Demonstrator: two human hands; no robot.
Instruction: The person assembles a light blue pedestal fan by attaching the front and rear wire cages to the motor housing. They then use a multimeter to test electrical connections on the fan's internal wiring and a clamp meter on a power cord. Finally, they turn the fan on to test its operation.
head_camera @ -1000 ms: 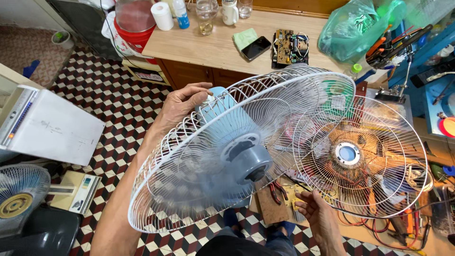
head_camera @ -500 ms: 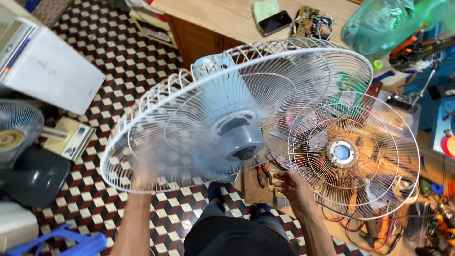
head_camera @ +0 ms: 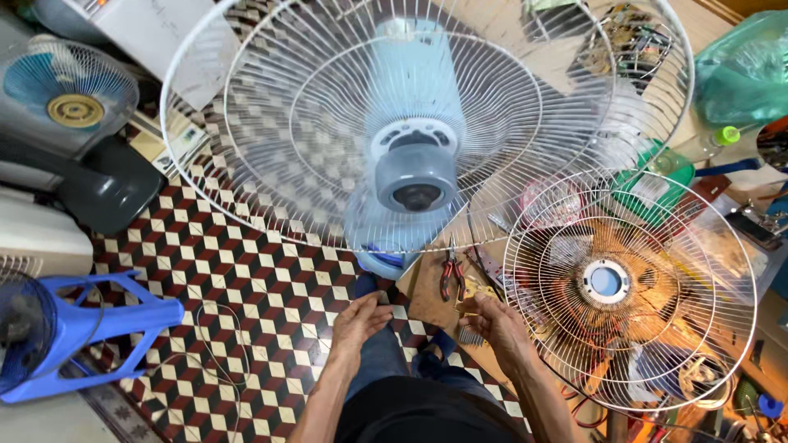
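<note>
A running fan (head_camera: 414,164) fills the view above both hands. The left hand (head_camera: 359,321) rests loosely open on the knee; the right hand (head_camera: 495,326), empty and relaxed, lies beside pliers (head_camera: 449,273) and a loose grille (head_camera: 628,289).

Fan repair workshop: fans (head_camera: 70,90), pliers (head_camera: 448,273)

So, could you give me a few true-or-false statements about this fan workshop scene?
1. The big fan has blades spinning in a blur. True.
2. The left hand grips the big fan's rim. False: it is held low, near the knee.
3. A loose grille stands right of the big fan. True.
4. The floor is plain white. False: it is chequered red, white and dark.
5. Red pliers lie near the right hand. True.
</note>
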